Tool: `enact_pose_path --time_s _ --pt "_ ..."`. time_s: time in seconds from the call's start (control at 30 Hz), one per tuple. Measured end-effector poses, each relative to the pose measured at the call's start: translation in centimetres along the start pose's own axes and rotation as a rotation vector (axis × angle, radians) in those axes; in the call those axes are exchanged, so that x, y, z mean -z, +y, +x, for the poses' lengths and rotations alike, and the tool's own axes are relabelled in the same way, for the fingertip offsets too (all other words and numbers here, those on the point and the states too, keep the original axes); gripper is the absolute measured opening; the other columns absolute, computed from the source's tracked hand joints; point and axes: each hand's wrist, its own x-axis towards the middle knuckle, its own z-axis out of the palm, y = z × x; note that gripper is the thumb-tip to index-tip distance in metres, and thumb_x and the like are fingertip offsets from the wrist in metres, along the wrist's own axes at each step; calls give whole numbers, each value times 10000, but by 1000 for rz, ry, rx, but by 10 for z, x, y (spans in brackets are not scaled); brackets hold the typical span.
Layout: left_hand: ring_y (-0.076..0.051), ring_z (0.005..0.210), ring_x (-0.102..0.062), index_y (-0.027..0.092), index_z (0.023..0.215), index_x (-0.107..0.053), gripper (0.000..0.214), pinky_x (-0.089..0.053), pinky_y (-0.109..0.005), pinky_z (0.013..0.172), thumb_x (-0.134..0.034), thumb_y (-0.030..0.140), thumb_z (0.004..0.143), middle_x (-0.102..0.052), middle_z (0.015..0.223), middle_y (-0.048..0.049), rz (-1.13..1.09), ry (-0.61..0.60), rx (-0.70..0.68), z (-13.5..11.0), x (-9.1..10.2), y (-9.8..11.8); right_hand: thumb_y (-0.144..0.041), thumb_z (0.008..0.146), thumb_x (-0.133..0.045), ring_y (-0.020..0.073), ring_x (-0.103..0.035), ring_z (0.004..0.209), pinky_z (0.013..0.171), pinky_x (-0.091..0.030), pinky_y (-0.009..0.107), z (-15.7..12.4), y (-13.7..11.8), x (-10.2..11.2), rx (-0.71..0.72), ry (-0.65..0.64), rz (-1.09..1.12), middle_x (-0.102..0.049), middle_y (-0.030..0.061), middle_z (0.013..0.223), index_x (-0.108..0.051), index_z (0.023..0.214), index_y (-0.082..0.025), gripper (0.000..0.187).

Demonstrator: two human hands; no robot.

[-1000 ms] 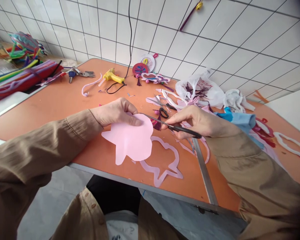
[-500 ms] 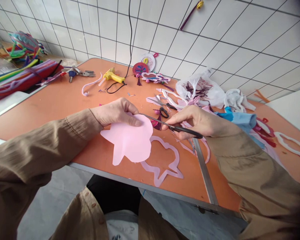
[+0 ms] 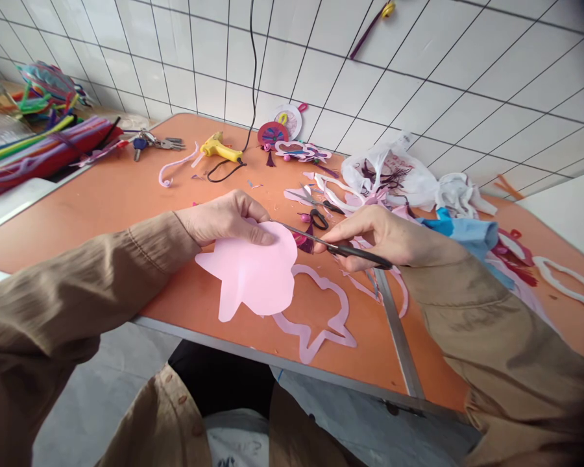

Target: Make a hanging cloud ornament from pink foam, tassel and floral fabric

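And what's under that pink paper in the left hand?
Flat orange tabletop, and a pink paper outline peeking out to the right. The pointy pink paper hides the outline's left part and anything else there.

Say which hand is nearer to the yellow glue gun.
Left. The left hand, pinching the solid pink cutout, is on the wearer's side of the yellow glue gun; the right hand, holding black-handled scissors, is farther off, to its right.

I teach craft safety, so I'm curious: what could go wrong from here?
The scissors in the right hand point toward the left hand, tips close to its fingers, so a slip might nick skin. The pink sheet appears held only near its top edge, so it could twist and skew a cut.
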Motion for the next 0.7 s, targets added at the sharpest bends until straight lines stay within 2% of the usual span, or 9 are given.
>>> enact_pose_path --time_s 0.17,0.33,0.53,0.7 --pt "-118 444 -603 126 668 -779 205 -480 -200 432 -899 293 664 -721 595 -52 7 -7 -6 0 0 0 -494 721 -829 129 -551 552 488 -428 242 -3 -6 -1 -72 -14 47 -662 33 632 -808 1028 -126 480" --pt "-111 430 -593 122 688 -784 216 -474 -196 420 -904 299 658 -721 595 -52 -3 -9 -5 0 0 0 -503 718 -838 115 -547 578 523 -433 235 -6 -13 -4 -46 47 88 -656 29 654 -801 1017 -111 494" --pt "-105 420 -588 118 693 -785 208 -479 -188 419 -902 286 658 -720 589 -45 -4 -6 -19 0 0 1 -567 721 -802 144 -549 570 520 -465 265 -1 -4 -1 -62 -21 1 -651 37 615 -800 1042 -116 553" --pt "-110 427 -595 112 693 -782 221 -488 -190 423 -905 292 654 -718 583 -49 6 -2 -32 1 1 0 -520 730 -802 140 -552 578 544 -479 267 0 -2 -2 -30 10 -28 -653 36 631 -808 1021 -117 498"
